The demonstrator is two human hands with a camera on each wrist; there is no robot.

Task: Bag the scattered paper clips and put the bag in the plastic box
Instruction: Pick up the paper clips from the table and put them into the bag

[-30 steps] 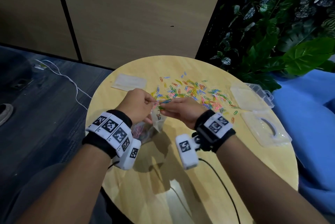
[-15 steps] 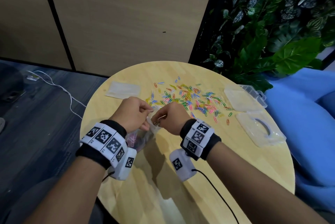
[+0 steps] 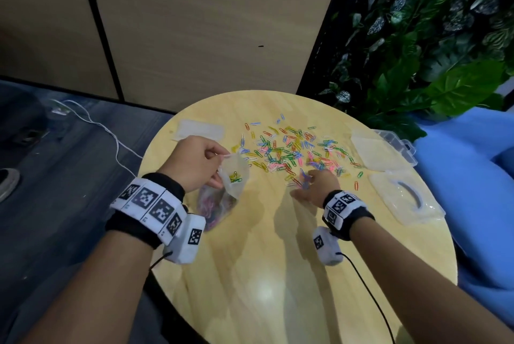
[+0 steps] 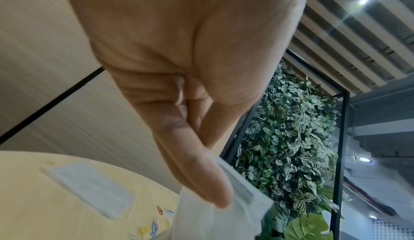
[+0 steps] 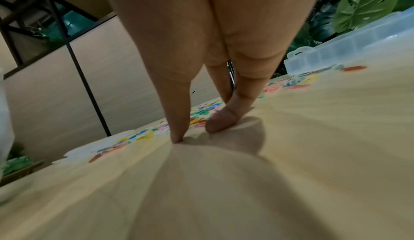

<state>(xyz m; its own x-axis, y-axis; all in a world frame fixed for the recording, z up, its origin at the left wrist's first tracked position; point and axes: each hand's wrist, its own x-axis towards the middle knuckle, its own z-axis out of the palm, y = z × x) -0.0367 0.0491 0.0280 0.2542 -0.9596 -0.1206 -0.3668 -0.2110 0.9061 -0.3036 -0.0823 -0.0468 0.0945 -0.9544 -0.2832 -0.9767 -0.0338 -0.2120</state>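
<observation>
While the left hand (image 3: 194, 161) pinches the bag (image 3: 232, 176) open, the right hand (image 3: 317, 186), now off it, fingers down, empty, reaches paper clips (image 3: 289, 148) at two o'clock: another batch.

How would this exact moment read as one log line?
left hand: pinches bag mouth | right hand: fingers down at paper clips | plastic box: open, unused
</observation>
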